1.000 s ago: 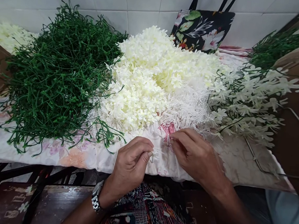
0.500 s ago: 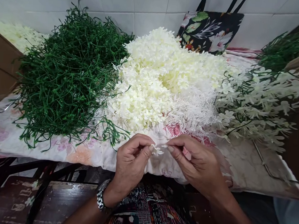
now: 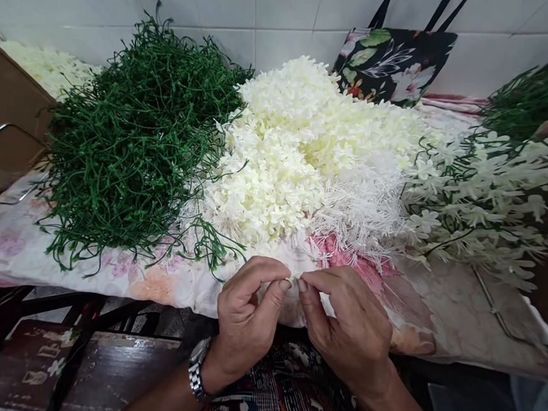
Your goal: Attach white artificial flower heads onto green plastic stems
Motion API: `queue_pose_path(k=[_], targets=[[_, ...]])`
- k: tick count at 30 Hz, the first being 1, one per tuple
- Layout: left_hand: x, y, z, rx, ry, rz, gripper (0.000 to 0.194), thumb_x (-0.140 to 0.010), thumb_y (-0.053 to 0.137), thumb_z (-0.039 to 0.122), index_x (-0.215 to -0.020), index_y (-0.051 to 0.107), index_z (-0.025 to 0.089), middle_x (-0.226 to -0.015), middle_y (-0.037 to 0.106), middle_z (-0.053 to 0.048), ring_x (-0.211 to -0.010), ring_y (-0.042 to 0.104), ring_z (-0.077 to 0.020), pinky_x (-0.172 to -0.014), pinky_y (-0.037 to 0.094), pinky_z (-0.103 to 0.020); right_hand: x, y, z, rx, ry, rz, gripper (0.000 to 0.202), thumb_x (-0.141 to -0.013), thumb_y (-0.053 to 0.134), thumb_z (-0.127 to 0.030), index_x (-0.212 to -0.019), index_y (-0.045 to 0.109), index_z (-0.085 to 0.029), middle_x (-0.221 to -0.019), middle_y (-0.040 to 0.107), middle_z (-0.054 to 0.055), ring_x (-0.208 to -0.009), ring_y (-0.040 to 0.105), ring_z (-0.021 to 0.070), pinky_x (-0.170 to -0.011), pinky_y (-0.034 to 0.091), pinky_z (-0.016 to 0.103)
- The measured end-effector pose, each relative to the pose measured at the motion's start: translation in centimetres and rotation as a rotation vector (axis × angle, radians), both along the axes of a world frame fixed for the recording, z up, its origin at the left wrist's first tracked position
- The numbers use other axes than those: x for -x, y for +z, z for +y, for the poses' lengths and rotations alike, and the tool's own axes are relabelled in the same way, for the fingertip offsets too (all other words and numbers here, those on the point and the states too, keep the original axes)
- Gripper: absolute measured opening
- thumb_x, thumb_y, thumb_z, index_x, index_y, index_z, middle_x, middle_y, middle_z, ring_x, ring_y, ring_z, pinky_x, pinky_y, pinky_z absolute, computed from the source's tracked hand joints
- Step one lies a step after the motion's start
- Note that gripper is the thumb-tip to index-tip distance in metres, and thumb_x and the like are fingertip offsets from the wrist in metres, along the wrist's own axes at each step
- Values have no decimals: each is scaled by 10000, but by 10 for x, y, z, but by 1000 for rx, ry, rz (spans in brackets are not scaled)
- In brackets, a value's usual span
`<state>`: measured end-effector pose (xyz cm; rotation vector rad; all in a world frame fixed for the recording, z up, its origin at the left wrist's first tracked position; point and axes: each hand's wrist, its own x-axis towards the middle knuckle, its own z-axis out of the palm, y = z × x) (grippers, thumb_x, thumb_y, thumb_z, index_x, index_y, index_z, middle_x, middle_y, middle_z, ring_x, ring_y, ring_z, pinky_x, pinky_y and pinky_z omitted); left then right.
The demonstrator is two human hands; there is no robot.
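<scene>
My left hand (image 3: 249, 315) pinches a small white artificial flower (image 3: 292, 278) between thumb and forefinger, low over the near edge of the table. Its petals are mostly covered by the fingertips. Thumb and forefinger of my right hand (image 3: 352, 330) are pressed together right beside it, on a thin white stamen whose tip meets the flower. Just beyond the hands lie a heap of cream-white flower heads (image 3: 271, 180) and a pile of thin white stamens (image 3: 363, 204). Green plastic stems (image 3: 140, 136) form a big tangled mound to the left.
Finished-looking white flower sprays (image 3: 485, 198) on green stems lie at the right. A black floral bag (image 3: 396, 66) leans against the tiled wall. Cardboard boxes stand at both sides, the left box (image 3: 9, 105) holding pale flowers behind it. A flowered cloth (image 3: 152, 281) covers the table.
My right hand has moved in to the left, bringing the stamen from a small gap away up to the flower. The whole view has shifted slightly.
</scene>
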<state>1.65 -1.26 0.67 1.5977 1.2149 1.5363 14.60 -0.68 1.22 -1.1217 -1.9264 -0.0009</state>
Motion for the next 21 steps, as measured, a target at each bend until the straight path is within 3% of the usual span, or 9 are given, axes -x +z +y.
queue_pose_path(k=[5, 13, 21], targets=[[3, 0, -4, -81, -114, 24, 183, -822, 522, 74, -923, 636, 176, -834, 648, -44, -796, 615, -141, -697, 514, -247, -2, -2, -3, 81, 20, 114, 116, -817, 529, -78, -834, 543, -192, -648, 601, 3, -596, 554, 119, -557, 446, 237], [0, -4, -2, 286, -137, -247, 63, -809, 583, 145, -828, 628, 183, -694, 625, 20, -593, 578, -84, -552, 484, -173, -4, -9, -8, 219, 94, 268, 121, -826, 519, -82, -823, 539, -202, -667, 577, -21, -584, 532, 95, -523, 420, 216], [1, -2, 2, 398, -170, -260, 50, -741, 609, 146, -701, 635, 159, -590, 563, 13, -526, 502, -95, -493, 420, -192, 0, -12, -11, 255, 93, 291, 113, -835, 516, -97, -820, 536, -207, -642, 554, -24, -565, 543, 95, -481, 409, 210]])
